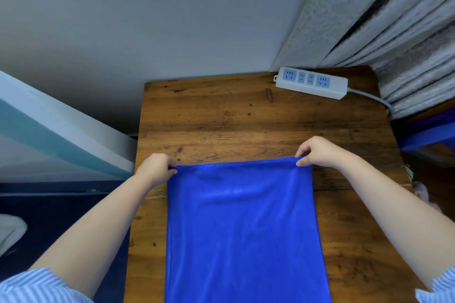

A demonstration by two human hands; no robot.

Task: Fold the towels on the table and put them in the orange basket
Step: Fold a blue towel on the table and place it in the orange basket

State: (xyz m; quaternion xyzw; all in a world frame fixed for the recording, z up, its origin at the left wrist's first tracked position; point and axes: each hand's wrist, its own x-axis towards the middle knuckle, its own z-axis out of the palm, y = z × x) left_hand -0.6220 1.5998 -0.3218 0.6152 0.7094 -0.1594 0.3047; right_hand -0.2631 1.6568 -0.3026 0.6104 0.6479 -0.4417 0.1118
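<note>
Sleeves: blue-and-white striped cotton cuffs [34,283] at the bottom corners of the view; both forearms bare and reaching forward.
Towel: bright blue soft microfibre towel [242,229] lies flat down the middle of the brown wooden table [246,118]; its near end runs out of view below, so its full length cannot be told.
Far edge: looks doubled, with at least two layers at the hem line, so I judge one fold is in hand.
Left hand: left hand [157,170] pinches the towel's far left corner, fingers curled closed on the cloth.
Right hand: right hand [317,152] pinches the far right corner the same way, thumb under, fingers over.
Risk, layers: if either pinch holds only the top layer, the lower one may slide and the fold come out skewed.
Risk, pull: uneven tension between the hands would drag the edge off square; faint ripples already show below the hem.
Risk, table edge: the left hand works just beside the table's left edge, so the cloth could slip off that side.
Far clutter: white plastic power strip with blue sockets [311,82] rests at the far right corner, well apart from the towel; a forward sweep could catch its grey cable [371,97].
Curtain: grey patterned curtain [394,19] hangs behind.
Basket: orange basket not in view; the placing route cannot be judged.
</note>
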